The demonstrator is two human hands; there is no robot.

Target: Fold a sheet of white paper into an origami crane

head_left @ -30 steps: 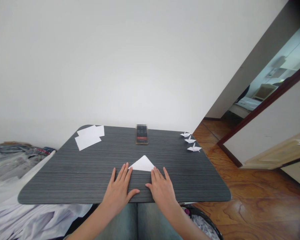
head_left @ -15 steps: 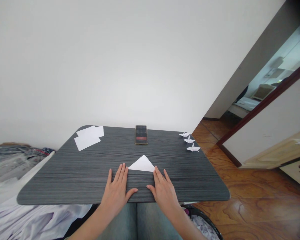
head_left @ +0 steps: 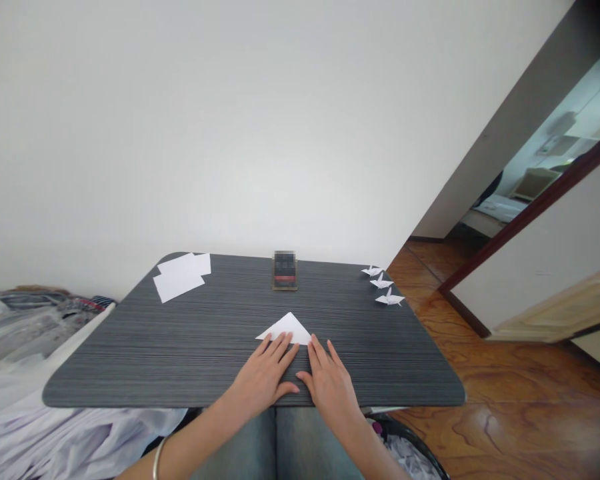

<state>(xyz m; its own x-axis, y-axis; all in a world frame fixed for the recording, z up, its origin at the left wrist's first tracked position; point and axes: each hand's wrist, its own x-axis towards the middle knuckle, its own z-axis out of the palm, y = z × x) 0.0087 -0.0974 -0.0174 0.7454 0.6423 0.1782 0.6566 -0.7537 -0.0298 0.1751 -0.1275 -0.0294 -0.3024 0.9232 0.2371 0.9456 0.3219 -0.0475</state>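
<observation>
A white paper folded into a triangle (head_left: 286,327) lies flat on the dark grey striped table (head_left: 180,347), near its front middle. My left hand (head_left: 266,377) rests flat with fingers stretched out, its fingertips on the triangle's near edge. My right hand (head_left: 331,381) lies flat beside it, fingers spread, with the fingertips at the triangle's right corner. The two hands are almost touching. Neither holds anything.
Two white paper sheets (head_left: 181,275) lie at the table's back left. A small dark device (head_left: 285,271) stands at the back middle. Three white paper cranes (head_left: 383,287) sit along the right edge. Clothes lie piled at the left (head_left: 25,333); a bin (head_left: 410,453) stands under the table's front right.
My left hand has slid to the right, onto the triangle's near edge, close to my right hand. The right hand has barely moved.
</observation>
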